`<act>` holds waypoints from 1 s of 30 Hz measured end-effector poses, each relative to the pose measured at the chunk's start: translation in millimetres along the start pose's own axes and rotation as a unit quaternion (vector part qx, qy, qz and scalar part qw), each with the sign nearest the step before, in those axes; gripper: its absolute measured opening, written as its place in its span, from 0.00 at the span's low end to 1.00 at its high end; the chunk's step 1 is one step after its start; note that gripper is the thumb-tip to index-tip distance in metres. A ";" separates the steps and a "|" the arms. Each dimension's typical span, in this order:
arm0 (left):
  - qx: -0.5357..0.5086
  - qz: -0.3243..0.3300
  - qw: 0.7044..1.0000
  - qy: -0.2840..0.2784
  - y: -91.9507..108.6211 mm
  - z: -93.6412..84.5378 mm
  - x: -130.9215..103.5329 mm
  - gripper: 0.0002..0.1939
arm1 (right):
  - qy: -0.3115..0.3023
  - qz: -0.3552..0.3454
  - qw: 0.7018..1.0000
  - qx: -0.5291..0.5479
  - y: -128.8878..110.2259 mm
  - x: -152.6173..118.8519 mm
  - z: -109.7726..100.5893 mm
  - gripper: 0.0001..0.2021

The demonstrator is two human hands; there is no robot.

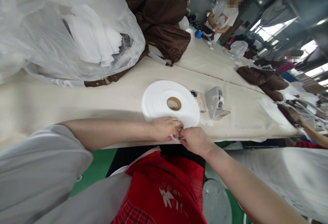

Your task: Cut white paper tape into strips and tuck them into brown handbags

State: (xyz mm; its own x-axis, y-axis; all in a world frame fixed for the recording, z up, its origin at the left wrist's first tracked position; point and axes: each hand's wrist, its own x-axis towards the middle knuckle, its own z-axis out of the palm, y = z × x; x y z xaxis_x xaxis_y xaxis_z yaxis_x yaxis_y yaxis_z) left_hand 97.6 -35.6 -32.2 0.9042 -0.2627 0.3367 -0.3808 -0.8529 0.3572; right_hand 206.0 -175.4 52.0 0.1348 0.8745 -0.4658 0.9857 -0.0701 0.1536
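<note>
Cream tabletop [115,102], green floor [99,164]; left hand [165,128] pinches white strip [174,137], right hand [196,140] curled, hold unclear.

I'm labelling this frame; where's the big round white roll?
In the head view, the big round white roll lies near centre on the cream tabletop, just beyond the left hand.

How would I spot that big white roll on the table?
Find the cream table before the red apron. The white roll lies flat just beyond the left hand. Unlike the brown bags behind, it's a disc with a hollow brown core.
</note>
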 end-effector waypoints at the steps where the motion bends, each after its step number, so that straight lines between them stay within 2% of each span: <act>1: -0.012 -0.004 1.000 -0.005 -1.1 -1.5 0.0 0.03 | 0.004 -0.002 1.000 0.003 0.7 -0.8 -1.1 0.09; 11: -0.092 -0.018 0.995 -0.046 -14.1 -11.2 1.1 0.01 | 0.059 -0.014 0.998 0.031 7.8 -13.7 -8.4 0.08; 19: -0.115 -0.050 0.990 -0.068 -11.5 -14.6 3.9 0.02 | 0.089 -0.032 0.994 0.059 11.4 -18.8 1.8 0.07; 23: -0.129 -0.056 0.988 -0.069 -12.5 -14.4 3.5 0.02 | 0.078 -0.030 0.994 0.066 6.5 -16.2 3.2 0.09; 30: -0.148 -0.057 0.984 -0.078 -12.9 -17.7 2.8 0.02 | 0.036 -0.035 0.995 0.085 5.7 -11.7 -7.8 0.10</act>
State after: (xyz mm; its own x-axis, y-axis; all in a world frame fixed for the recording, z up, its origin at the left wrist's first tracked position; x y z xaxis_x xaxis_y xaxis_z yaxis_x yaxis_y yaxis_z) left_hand 101.6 -17.4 -20.5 0.9539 -0.2599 0.1499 -0.2947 -0.7181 0.6305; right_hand 209.3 -182.4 65.1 0.0628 0.9120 -0.4053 0.9962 -0.0817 -0.0296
